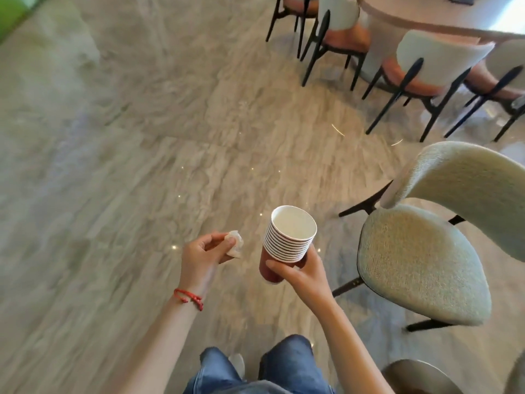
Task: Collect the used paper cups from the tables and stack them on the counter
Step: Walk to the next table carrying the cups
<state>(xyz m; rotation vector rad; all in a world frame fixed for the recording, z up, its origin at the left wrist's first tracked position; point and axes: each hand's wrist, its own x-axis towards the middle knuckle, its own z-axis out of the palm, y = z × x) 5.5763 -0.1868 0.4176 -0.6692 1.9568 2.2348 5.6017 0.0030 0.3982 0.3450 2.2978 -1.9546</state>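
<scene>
A stack of several nested paper cups (287,240), white inside with a red outer wall, is held upright at the lower middle of the head view. My right hand (301,275) grips the stack from below and behind, fingers curled round the red bottom cup. To its left, my left hand (203,255) pinches a crumpled white tissue (234,243) between thumb and fingertips. A red string bracelet sits on the left wrist. Both hands are over the floor, apart from each other.
A pale upholstered chair (420,268) stands close on the right. Farther back right, several chairs (426,61) surround a round table (443,21). Grey marble floor (127,152) stretches ahead and left. My jeans-clad legs (255,368) are at the bottom.
</scene>
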